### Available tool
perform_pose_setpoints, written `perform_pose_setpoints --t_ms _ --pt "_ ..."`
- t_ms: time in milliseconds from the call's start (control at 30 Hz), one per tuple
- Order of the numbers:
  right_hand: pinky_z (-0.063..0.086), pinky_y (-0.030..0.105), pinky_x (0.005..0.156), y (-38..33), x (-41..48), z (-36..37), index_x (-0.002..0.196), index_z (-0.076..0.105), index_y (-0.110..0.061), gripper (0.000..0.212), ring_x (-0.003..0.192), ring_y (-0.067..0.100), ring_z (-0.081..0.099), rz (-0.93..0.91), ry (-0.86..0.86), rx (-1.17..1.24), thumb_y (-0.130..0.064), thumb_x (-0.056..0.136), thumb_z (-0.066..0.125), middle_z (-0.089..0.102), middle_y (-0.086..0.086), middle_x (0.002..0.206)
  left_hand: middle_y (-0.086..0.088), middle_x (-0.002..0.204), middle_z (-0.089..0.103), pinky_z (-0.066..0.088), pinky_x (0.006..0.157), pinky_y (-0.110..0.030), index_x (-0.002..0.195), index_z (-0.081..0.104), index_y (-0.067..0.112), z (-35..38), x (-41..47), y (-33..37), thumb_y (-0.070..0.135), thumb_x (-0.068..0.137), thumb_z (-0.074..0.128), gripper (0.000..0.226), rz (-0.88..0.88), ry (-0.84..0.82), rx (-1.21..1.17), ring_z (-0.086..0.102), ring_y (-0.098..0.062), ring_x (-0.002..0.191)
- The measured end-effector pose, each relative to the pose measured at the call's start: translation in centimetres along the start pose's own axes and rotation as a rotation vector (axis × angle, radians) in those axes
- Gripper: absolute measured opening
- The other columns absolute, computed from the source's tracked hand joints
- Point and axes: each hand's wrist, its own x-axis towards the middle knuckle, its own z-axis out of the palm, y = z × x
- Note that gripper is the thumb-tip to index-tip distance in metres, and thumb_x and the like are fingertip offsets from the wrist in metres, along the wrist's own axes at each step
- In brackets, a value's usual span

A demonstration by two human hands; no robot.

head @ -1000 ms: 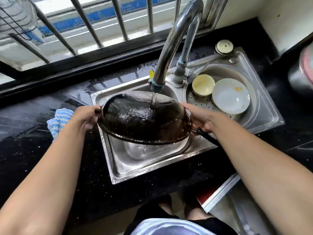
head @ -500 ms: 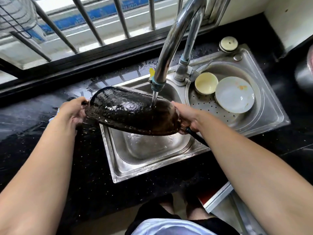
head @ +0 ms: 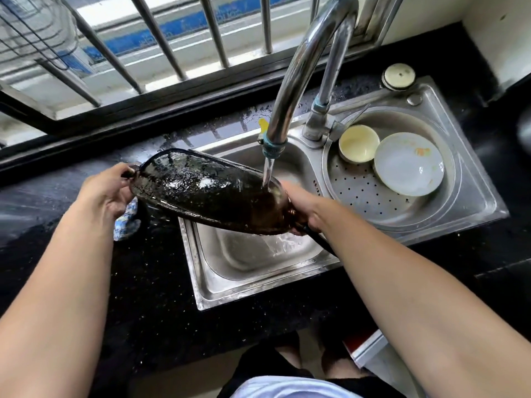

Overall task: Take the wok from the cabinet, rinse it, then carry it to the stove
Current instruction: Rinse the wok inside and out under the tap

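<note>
- At the upper left of the frame, grey metal window bars [head: 155, 38] run slantwise above the black speckled stone table [head: 149, 282], whose surface is wet near the window.
- Left of centre, the left hand [head: 106, 193] is clenched on a small dark side handle of the wok, thumb on top and fingers curled beneath.
- Just under that hand, a blue and white checked cloth [head: 126, 222] lies on the table, partly hidden by the hand and the wok.
- At the centre, the dark, wet, round metal wok [head: 207, 193] is held up off the table, tilted with its left edge higher and its outer underside towards the camera; it hangs over the left rim of the steel sink [head: 230, 285].
- Above it, the tall curved chrome tap [head: 298, 76] pours a thin stream of water [head: 267, 173] onto the wok's right end.
- Right of centre, the right hand [head: 304, 205] grasps the wok where its long black handle begins, the handle poking out below the wrist.
- Further right, in the sink's round perforated basin, a small cream bowl [head: 359, 143] sits touching a white plate [head: 408, 163] with orange smears.
- At the upper right, a round white sink plug [head: 398, 76] rests at the sink's back corner.
</note>
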Motion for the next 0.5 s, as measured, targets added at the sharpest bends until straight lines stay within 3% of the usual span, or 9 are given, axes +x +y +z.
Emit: perform_pose_setpoints --t_ms 100,167,267,367,500 --pt "0.043 0.017 0.049 0.3 0.3 0.1 0.06 0.06 -0.024 0.06 0.038 0.012 0.058 -0.01 -0.007 0.0 -0.08 0.078 0.045 0.062 -0.001 0.054 -0.015 0.078 0.073 0.055 0.045 -0.021 0.099 0.051 0.008 0.7 -1.8 0.2 0.007 0.094 0.056 0.007 0.022 0.043 -0.092 0.069 -0.013 0.046" --pt "0.039 0.02 0.054 0.6 0.3 -0.3 0.049 0.063 -0.023 0.069 0.043 0.013 0.059 -0.002 0.0 0.003 -0.083 0.075 0.045 0.062 -0.001 0.056 -0.017 0.082 0.07 0.049 0.036 -0.02 0.093 0.053 0.007 1.3 -3.2 0.3 0.006 0.096 0.058 0.005 0.015 0.05 -0.098 0.065 -0.011 0.04" --pt "0.044 0.018 0.047 1.5 -0.2 -1.6 0.035 0.061 -0.021 0.077 0.04 0.011 0.06 0.02 0.039 0.019 -0.088 0.071 0.046 0.06 -0.004 0.05 -0.004 0.056 0.069 0.03 0.026 -0.015 0.08 0.055 0.015 2.7 -4.4 0.1 0.017 0.098 0.062 0.019 -0.015 0.058 -0.015 0.049 -0.004 0.026" --pt "0.045 0.019 0.047 2.4 -1.1 -3.2 0.035 0.058 -0.023 0.075 0.038 0.008 0.058 0.014 0.096 0.049 -0.087 0.071 0.045 0.057 -0.007 0.047 0.004 0.039 0.059 0.022 0.023 -0.015 0.075 0.05 0.016 4.9 -5.4 -0.2 0.012 0.103 0.053 0.029 -0.008 -0.004 0.008 0.04 -0.003 0.02" --pt "0.04 0.018 0.042 3.8 -2.2 -4.9 0.042 0.053 -0.023 0.074 0.035 0.012 0.052 0.004 0.133 0.072 -0.089 0.073 0.044 0.053 -0.004 0.046 0.003 0.041 0.06 0.026 0.025 -0.014 0.073 0.05 0.012 7.6 -6.0 -0.5 0.009 0.099 0.056 0.027 -0.002 -0.039 0.035 0.042 -0.002 0.021"
